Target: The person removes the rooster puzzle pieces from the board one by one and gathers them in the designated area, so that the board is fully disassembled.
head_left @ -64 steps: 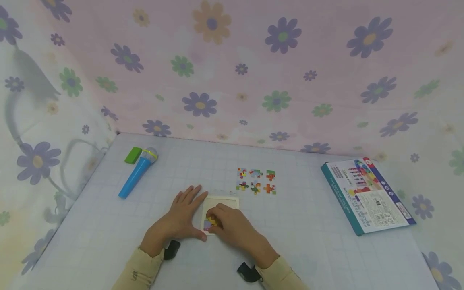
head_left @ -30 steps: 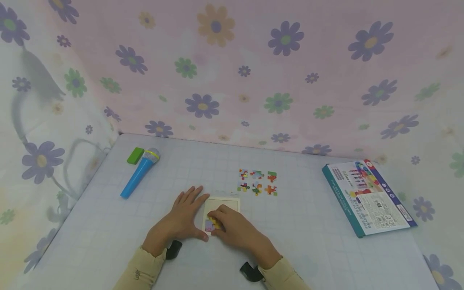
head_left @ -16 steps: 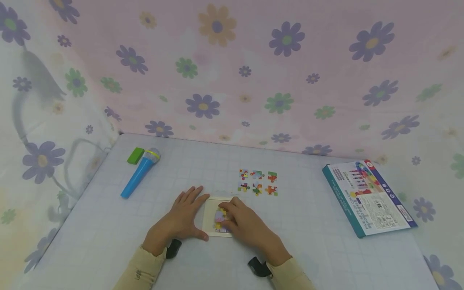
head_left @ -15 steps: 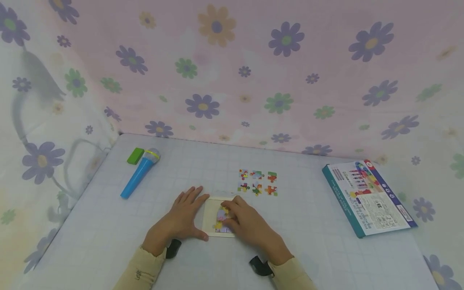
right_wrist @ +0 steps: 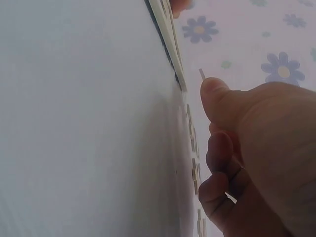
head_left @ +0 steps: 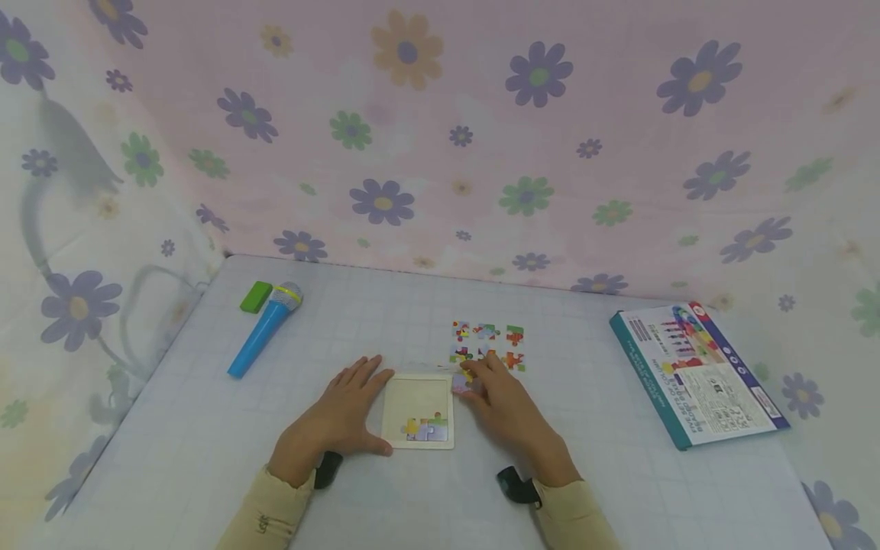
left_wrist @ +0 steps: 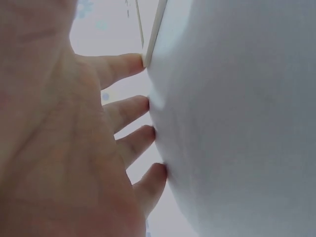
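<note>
A square wooden puzzle tray (head_left: pixel 417 376) lies at the table's middle, with a few joined puzzle pieces (head_left: pixel 428 431) in its lower right corner. My left hand (head_left: pixel 344 412) rests spread at the tray's left side; thumb and index finger touch its edge. In the left wrist view, the fingertips (left_wrist: pixel 143 60) meet the tray's corner and the tabletop. My right hand (head_left: pixel 509 405) pinches a purple and yellow puzzle piece (head_left: pixel 461 383) just right of the tray. In the right wrist view only the thin edge of that piece (right_wrist: pixel 202 74) shows beyond the thumb.
Loose puzzle pieces (head_left: pixel 486 332) lie in two rows behind the right hand, which partly covers the nearer row. A blue toy microphone (head_left: pixel 263 332) and a green block (head_left: pixel 256 297) lie at the back left. A flat box (head_left: pixel 697 374) lies at the right. A flowered cloth wall stands behind.
My right hand has carried the pinched piece from the tray's lower left, across it, and out past its right edge. The joined pieces are now uncovered at lower right. My left hand stays put.
</note>
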Motion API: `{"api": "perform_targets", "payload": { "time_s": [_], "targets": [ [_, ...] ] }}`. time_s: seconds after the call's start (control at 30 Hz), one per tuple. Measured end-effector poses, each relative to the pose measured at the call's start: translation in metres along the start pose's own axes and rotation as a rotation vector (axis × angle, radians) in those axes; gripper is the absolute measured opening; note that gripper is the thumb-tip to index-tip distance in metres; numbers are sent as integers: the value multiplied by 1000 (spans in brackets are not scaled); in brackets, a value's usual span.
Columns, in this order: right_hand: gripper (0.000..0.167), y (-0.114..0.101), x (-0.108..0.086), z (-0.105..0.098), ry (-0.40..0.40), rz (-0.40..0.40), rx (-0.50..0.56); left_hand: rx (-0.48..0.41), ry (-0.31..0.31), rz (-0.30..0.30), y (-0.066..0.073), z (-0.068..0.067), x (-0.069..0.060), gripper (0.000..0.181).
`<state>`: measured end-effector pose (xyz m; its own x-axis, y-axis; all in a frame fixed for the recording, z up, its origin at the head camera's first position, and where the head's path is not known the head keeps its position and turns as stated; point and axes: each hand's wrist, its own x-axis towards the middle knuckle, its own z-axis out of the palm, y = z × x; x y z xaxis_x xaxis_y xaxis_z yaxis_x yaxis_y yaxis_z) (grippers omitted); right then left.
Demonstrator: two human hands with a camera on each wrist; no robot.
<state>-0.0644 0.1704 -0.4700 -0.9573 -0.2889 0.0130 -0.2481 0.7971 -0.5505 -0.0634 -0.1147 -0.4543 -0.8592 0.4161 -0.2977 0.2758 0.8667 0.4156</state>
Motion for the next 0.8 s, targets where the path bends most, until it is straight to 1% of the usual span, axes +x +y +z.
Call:
{"api": "perform_targets", "payload": {
  "time_s": [0.13, 0.23, 0.3, 0.43, 0.53, 0.63, 0.8],
  "targets": [
    [42, 3, 0, -2, -2, 21, -4, 2, 1, -6, -2, -4, -3, 114],
    [43, 5, 0, -2, -11, 35, 2, -3, 3, 5, -4, -4, -4, 114],
    [43, 6, 0, -2, -18, 39, -3, -12, 2, 25, -5, -2, -4, 117],
    [43, 7, 0, -1, -16, 40, -13, -34, -3, 87, -7, 4, -2, 122],
    [43, 7, 1, 0, -15, 34, -18, -37, -7, 115, -5, 7, 0, 121],
    [44, 7, 1, 1, -16, 31, -22, -44, -5, 114, -3, 7, -1, 116],
    [45, 6, 1, 0, -9, 32, -23, -65, -4, 109, -2, 1, -1, 110]
  ]
}}
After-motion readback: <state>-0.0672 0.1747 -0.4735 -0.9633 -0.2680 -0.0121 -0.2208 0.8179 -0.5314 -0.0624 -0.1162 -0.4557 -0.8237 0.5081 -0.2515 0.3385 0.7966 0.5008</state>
